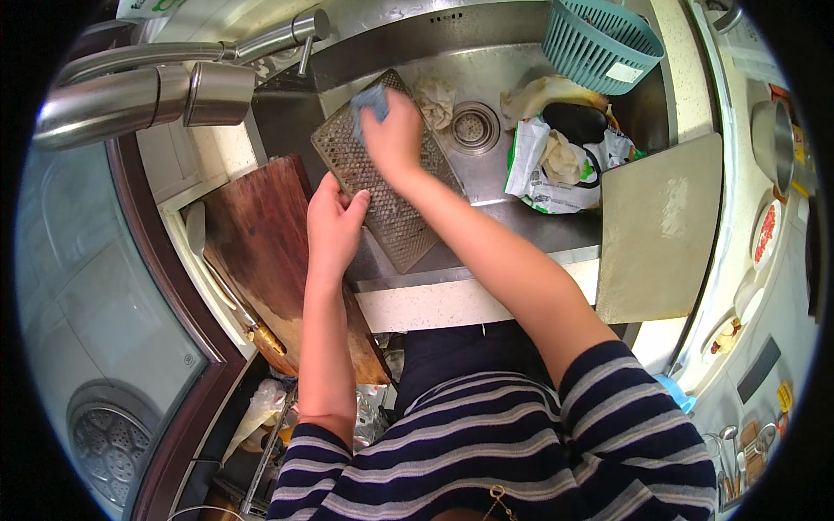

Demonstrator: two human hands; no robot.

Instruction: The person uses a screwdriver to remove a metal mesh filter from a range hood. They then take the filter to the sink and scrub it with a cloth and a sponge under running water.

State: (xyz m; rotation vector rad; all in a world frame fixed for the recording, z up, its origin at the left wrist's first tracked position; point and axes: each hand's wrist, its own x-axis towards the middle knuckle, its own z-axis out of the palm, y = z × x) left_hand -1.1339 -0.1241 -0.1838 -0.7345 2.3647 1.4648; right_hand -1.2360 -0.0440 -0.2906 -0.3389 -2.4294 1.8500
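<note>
A rectangular metal mesh filter panel (417,225) lies tilted over the left part of the stainless steel sink (495,62). My left hand (337,218) grips its lower left edge, thumb on top of the mesh. In my right hand (394,137) is a bluish-grey cloth (370,107), pressed on the upper part of the panel. A crumpled beige rag (435,101) lies just right of the panel, beside the drain strainer (474,127). Part of the mesh is hidden under my right hand and forearm.
A dark wooden board (260,241) and a long-handled spatula (225,286) are at left. The faucet (221,94) reaches in at upper left. A teal plastic basket (599,49) stands at the sink's upper right, above plastic packaging (531,156). A flat grey panel (658,234) covers the right corner.
</note>
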